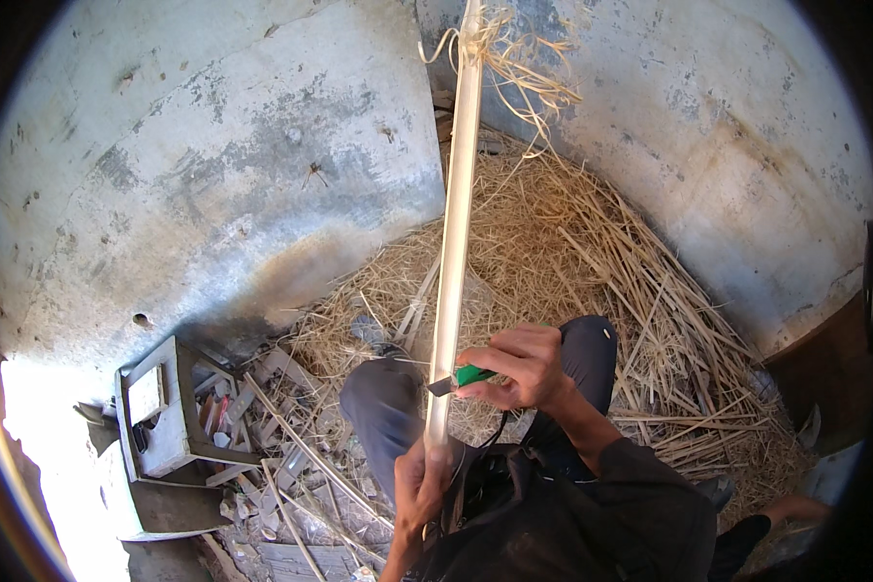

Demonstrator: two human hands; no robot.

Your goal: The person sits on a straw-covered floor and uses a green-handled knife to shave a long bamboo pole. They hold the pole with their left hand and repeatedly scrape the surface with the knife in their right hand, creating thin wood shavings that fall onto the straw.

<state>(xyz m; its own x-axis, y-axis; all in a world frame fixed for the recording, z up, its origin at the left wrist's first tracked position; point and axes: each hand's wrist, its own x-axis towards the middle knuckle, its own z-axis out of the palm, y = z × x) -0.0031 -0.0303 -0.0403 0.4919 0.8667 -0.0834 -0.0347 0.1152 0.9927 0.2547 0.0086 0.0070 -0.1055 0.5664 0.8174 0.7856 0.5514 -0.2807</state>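
Observation:
A long pale strip, apparently split bamboo (462, 184), runs from my lap up past the top of the view. Its near end is wrapped in my left hand (420, 483), closed around it. My right hand (526, 369) grips a knife with a green handle (473, 374). The knife's dark blade (440, 387) lies across the strip, a little beyond my left hand. Thin curled shavings (529, 73) hang from the strip's far end. My fingers hide part of the knife handle.
Shavings and loose split sticks (669, 320) cover the ground ahead and to the right. Worn pale walls (291, 126) meet in the far corner. At left stands a box-like wooden frame (179, 417) beside scattered debris. Someone's arm (795, 508) shows at lower right.

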